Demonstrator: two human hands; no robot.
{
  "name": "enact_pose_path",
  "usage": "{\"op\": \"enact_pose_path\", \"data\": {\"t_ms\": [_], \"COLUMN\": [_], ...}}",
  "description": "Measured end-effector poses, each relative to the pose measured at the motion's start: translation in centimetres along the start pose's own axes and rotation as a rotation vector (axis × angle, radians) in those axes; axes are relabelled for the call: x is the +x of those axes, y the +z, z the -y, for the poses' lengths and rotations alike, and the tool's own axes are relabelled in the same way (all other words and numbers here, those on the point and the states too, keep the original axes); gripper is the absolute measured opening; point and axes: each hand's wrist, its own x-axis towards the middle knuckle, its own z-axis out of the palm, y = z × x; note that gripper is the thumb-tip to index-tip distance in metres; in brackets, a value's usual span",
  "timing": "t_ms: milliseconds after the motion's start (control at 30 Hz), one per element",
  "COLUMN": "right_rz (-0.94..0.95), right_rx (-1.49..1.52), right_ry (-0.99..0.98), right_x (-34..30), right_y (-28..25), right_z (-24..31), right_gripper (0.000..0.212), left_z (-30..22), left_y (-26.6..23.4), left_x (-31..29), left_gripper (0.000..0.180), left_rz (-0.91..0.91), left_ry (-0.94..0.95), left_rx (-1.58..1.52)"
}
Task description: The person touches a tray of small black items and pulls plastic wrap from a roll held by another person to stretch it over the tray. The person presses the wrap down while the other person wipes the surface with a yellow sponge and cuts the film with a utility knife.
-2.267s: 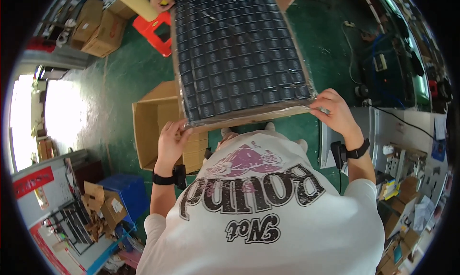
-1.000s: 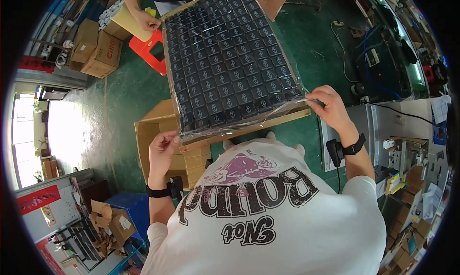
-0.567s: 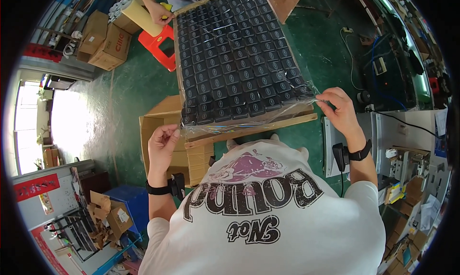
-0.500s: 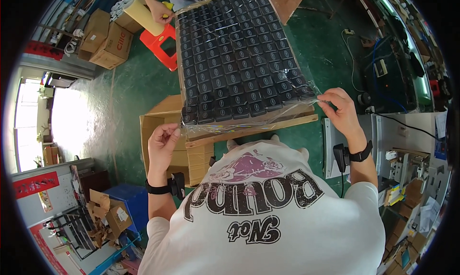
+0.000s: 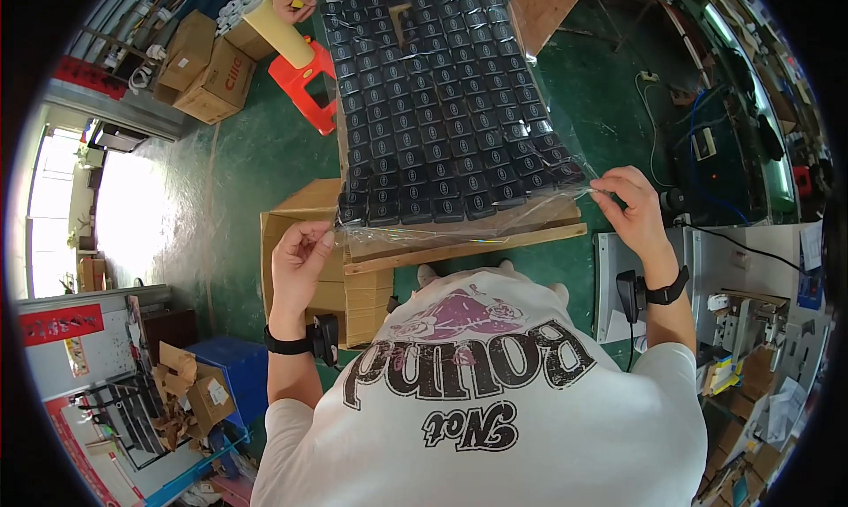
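Clear plastic film [image 5: 415,237] is stretched between my two hands along its near edge. My left hand [image 5: 300,258] pinches the near left corner, thumb against fingers. At the near right corner, my right hand [image 5: 632,205] pinches the film the same way. Rows of small black square pieces [image 5: 442,127], each with a pale oval mark, cover most of the sheet; whether they lie on or under the film I cannot tell. Below the near edge shows a wooden board edge [image 5: 468,248]. Across from me, another person's hand [image 5: 291,2] with a yellow object is at the far left corner.
An open cardboard box [image 5: 300,208] stands under the sheet's left side. Beyond it are a red stool [image 5: 305,92], a pale roll [image 5: 281,34] and a cardboard carton [image 5: 212,83]. A grey metal bench [image 5: 617,286] stands at my right; a brown panel [image 5: 543,11] leans at the far right.
The sheet's far end and the other person's hand have shifted away from me. A gap now shows among the far black pieces, and a second hand appears at the far right corner. My hands barely moved.
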Motion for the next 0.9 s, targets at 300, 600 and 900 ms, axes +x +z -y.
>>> {"op": "enact_pose_path", "data": {"t_ms": [300,600,900], "right_rz": [0.000,0.008,0.061], "right_rx": [-0.021,-0.022,-0.018], "right_ry": [-0.049,-0.026,-0.007], "right_x": [1.1,1.3,0.6], "right_y": [0.1,0.0,-0.1], "right_z": [-0.3,-0.3,0.0], "right_gripper": [0.020,0.019,0.019], "left_z": [-0.6,-0.2,0.0], "left_y": [-0.3,-0.2,-0.2], "left_x": [1.0,1.4,0.8], "left_gripper": [0.018,0.018,0.020], "left_rz": [-0.029,-0.018,0.009], "left_ry": [0.041,0.007,-0.030], "left_rx": [0.025,0.041,0.007]}}
